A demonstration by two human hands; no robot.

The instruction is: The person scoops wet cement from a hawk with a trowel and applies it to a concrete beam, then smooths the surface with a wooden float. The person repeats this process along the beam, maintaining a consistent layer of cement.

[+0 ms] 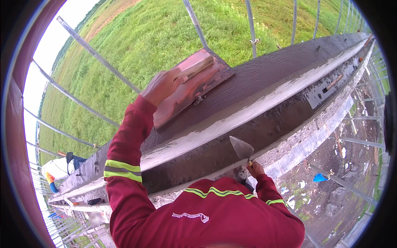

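From my remote view, the left hand [162, 86] grips a plastering float [175, 102] at eleven o'clock; the right hand [256, 169] grips a pointing trowel [241, 147] at four; white lettering [190, 216] marks the maroon sweatshirt [235, 221] at six.

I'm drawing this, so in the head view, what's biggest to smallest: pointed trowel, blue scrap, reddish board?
1. Reddish board, clearly largest
2. Pointed trowel
3. Blue scrap, though it looks farther away, so its real size is unsure

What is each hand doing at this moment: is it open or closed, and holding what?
Left hand: closed, holding the reddish float.
Right hand: closed, holding the trowel.
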